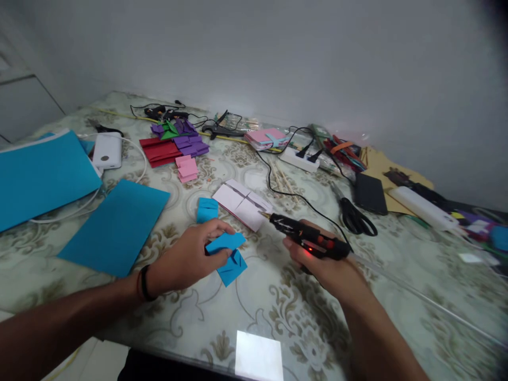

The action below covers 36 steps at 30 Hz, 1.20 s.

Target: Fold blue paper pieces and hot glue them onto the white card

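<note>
My left hand (194, 254) pinches a small blue paper piece (227, 242) between thumb and fingers, over the table. Just below it shows another blue piece with dark slits (233, 270); whether the two are joined I cannot tell. My right hand (317, 259) is wrapped around a black glue gun (301, 233) with a lit red light. A clear glue stick (397, 280) runs out of its back end. The brass nozzle points left, above the edge of a white folded paper stack (242, 202). A small blue folded piece (207, 209) lies beyond my left hand.
Blue sheets (117, 227) and a white power bank (108, 150) lie left. Red folded paper (161, 151), purple pieces (191, 144) and pink paper (186, 168) sit behind. A power strip (300, 159), its black cord, scissors (353, 211) and a black phone (370, 193) are right.
</note>
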Tool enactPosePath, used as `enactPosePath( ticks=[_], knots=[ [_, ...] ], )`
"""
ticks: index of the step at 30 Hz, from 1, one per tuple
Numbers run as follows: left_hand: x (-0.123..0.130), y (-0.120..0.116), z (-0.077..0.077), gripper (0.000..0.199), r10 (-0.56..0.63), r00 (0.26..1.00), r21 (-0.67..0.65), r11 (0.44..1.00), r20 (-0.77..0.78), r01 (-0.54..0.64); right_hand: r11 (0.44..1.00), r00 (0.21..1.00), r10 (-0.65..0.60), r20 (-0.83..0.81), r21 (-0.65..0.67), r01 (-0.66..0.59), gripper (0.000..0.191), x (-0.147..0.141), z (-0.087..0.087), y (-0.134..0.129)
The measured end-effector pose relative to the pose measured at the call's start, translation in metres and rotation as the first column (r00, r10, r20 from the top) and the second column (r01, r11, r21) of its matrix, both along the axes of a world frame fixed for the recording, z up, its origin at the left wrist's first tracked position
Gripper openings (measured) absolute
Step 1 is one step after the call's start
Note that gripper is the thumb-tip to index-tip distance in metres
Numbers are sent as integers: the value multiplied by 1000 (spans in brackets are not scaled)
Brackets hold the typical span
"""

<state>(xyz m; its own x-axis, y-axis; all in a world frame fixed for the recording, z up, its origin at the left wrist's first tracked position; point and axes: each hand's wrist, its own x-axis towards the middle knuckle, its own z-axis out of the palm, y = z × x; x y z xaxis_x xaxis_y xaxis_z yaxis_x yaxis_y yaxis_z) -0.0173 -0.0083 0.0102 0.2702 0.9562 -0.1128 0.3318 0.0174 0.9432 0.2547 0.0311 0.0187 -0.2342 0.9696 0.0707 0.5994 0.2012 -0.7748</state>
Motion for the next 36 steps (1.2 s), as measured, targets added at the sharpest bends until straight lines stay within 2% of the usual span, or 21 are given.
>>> enactPosePath(
  ticks=[3,6,9,17,26,32,36],
  knots=[
    [0,0,1,28,6,1000,-1,1000,18,-6,991,990,130,-51,-23,-131,30,-10,1,-5],
    [1,1,0,28,-2,1000,9,1000,20,2,972,969,234,-81,23,-233,31,-21,2,-9],
    [0,1,-3,25,-8,1000,12,1000,-2,8,959,954,282,-98,44,-279,29,-27,0,-12],
    [0,1,-2,25,-3,1000,28,1000,-25,4,937,934,346,-90,90,-338,25,-28,-5,-12],
    [-1,0,-6,26,-11,999,33,999,-33,12,941,940,334,-69,81,-329,27,-30,-7,-12],
    [-1,-1,-4,26,-27,999,31,999,-20,28,946,945,322,-49,59,-319,28,-31,-6,-13],
    [-1,-1,-3,24,-34,999,31,999,-16,34,943,944,325,-54,90,-320,26,-31,-9,-13]
  ],
)
